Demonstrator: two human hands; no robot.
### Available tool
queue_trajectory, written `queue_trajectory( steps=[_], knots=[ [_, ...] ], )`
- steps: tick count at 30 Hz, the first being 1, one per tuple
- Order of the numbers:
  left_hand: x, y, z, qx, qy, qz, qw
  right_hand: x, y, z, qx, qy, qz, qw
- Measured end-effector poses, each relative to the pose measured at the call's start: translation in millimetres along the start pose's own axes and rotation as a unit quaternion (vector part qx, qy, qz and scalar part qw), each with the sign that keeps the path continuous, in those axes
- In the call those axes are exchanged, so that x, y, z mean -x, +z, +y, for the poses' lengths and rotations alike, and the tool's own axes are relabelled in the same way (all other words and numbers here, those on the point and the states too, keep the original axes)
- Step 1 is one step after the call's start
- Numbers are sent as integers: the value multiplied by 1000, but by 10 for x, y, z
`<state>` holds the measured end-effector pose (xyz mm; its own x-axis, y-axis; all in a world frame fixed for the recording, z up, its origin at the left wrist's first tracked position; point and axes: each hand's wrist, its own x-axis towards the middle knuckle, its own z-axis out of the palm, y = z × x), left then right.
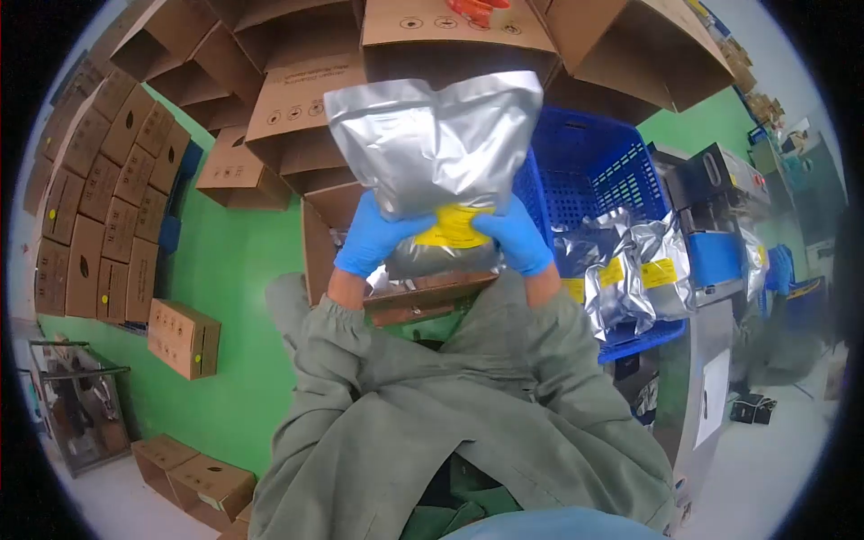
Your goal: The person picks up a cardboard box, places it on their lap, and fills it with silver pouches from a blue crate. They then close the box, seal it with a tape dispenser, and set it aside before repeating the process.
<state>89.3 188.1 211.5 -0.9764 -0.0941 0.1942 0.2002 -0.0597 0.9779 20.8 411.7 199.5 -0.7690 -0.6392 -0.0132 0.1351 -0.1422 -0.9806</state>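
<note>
A large silver foil bag (436, 144) with a yellow label (450, 227) is held up in front of me, above an open cardboard box (317, 247). My left hand (373, 236), in a blue glove, grips the bag's lower left side. At its lower right side my right hand (520, 236), also gloved in blue, has its fingers closed on the bag beside the label. Some silver foil shows inside the box below. To the right, a blue plastic crate (598, 135) holds several silver bags (621, 274) with yellow labels.
Open cartons (301, 103) are stacked ahead, with an orange-red object (481, 11) on one. Closed cartons (108, 193) form a stack at left, and a single carton (183, 339) stands on the green floor. Equipment (715, 180) and a blurred person (792, 315) are at right.
</note>
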Motion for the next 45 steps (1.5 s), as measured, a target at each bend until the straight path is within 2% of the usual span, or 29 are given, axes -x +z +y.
queue_trajectory(
  steps=[2, 5, 7, 8, 9, 10, 12, 14, 15, 16, 17, 18, 19, 22, 24, 26, 27, 29, 30, 32, 33, 36, 38, 39, 40, 41, 42, 44, 45],
  knots=[
    [-38, -58, -55, 43, -17, 60, 997, -192, 221, -31, 3, -44, 103, 994],
    [-58, -53, 148, 121, 39, 119, 985, -203, 515, -294, -25, -83, 115, 989],
    [-73, -72, 168, 134, 90, 157, 974, -256, 515, -293, 166, -177, 163, 956],
    [-7, -154, 125, -72, 94, 171, 978, -244, 476, -219, 164, -168, 163, 958],
    [33, -201, 82, -275, 96, 176, 940, -255, 402, -103, 291, -209, 184, 915],
    [64, -183, -56, -276, 92, 174, 941, -273, 328, 58, 412, -248, 201, 853],
    [174, -108, -567, -181, 90, 197, 959, -233, 205, 709, 439, -214, 234, 841],
    [345, -58, -1034, -320, -213, 146, 912, 21, 275, 1095, 239, -1, 266, 934],
    [772, -286, -1800, -319, -210, 141, 913, 190, 291, 1171, 240, -3, 272, 932],
    [986, -266, -2592, -529, 63, 44, 845, 365, 303, 1225, 336, -76, 283, 895],
    [864, -260, -2440, -526, 64, 39, 848, 476, 285, 1250, 427, -142, 287, 845],
    [696, -239, -2063, -456, -107, -71, 881, 583, 166, 1092, 415, -93, 269, 864],
    [552, -213, -1725, -368, -271, -180, 871, 720, -15, 824, 400, -45, 253, 880],
    [429, -266, -1665, -414, -235, -186, 860, 1053, -764, 172, 476, -126, 453, 743],
    [495, -338, -1703, -404, -259, -218, 850, 1592, -1788, 88, 679, 56, 559, 472],
    [538, -361, -1652, -461, -275, -252, 805, 1928, -1982, -260, 664, 303, 614, 300],
    [527, -362, -1670, -460, -263, -264, 806, 2088, -2084, -306, 659, 307, 624, 288],
    [537, -363, -1707, -399, -267, -233, 846, 2351, -2320, -283, 682, 391, 495, 371],
    [516, -362, -1718, -398, -263, -238, 846, 2479, -2499, -211, 679, 392, 500, 367],
    [502, -342, -1747, -403, -268, -217, 848, 2662, -2865, -117, 653, 311, 460, 515],
    [514, -348, -1755, -404, -267, -216, 848, 2686, -2896, -132, 645, 282, 459, 542],
    [514, -361, -1822, -388, -255, -201, 863, 2739, -2914, -171, 665, 264, 437, 546],
    [571, -366, -1838, -391, -242, -210, 863, 2724, -3043, -244, 618, 423, 385, 539],
    [586, -368, -1813, -395, -236, -200, 865, 2744, -3057, -207, 617, 406, 367, 565],
    [582, -392, -1841, -391, -228, -204, 868, 2785, -3252, -62, 646, 412, 350, 539],
    [570, -399, -1855, -395, -228, -206, 866, 2641, -2823, -322, 592, 441, 323, 592],
    [570, -390, -1870, -397, -228, -207, 865, 2638, -2848, -249, 606, 423, 317, 594],
    [619, -362, -1890, -410, -207, -200, 865, 2759, -3124, 145, 511, 402, 355, 672],
    [553, -364, -1914, -428, -180, -210, 860, 2871, -3295, 372, 655, 268, 347, 615]
  ],
)
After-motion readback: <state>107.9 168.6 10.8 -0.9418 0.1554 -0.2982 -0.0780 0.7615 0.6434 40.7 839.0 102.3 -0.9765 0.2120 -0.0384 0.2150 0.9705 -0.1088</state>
